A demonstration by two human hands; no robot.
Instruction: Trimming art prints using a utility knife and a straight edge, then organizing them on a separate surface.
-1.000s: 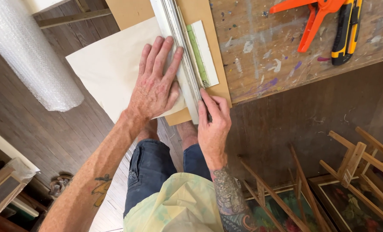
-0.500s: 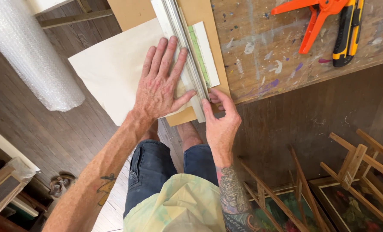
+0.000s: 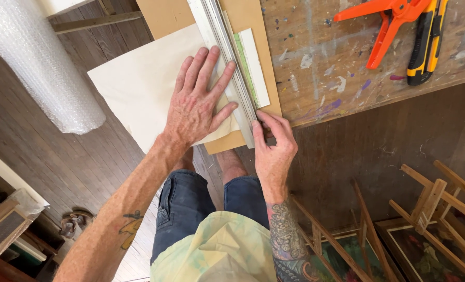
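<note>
While the left hand [image 3: 198, 102] lies flat with fingers spread, it presses on a cream sheet [image 3: 138, 86] and against a long metal straightedge [image 3: 227, 49] — both resting on a brown board [image 3: 256, 15] at the edge of a paint-flecked workbench [image 3: 347, 68]. At the ruler's near end the right hand [image 3: 272, 149] is pinched closed — what it grips is hidden. An orange clamp [image 3: 386, 23] and a yellow-black utility knife [image 3: 425, 44] lie well apart; a bubble-wrap roll [image 3: 31, 62] stands left.

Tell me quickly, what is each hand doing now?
Left hand: open, flat on the metal ruler and cream sheet.
Right hand: closed at the ruler's near end; contents hidden.
</note>
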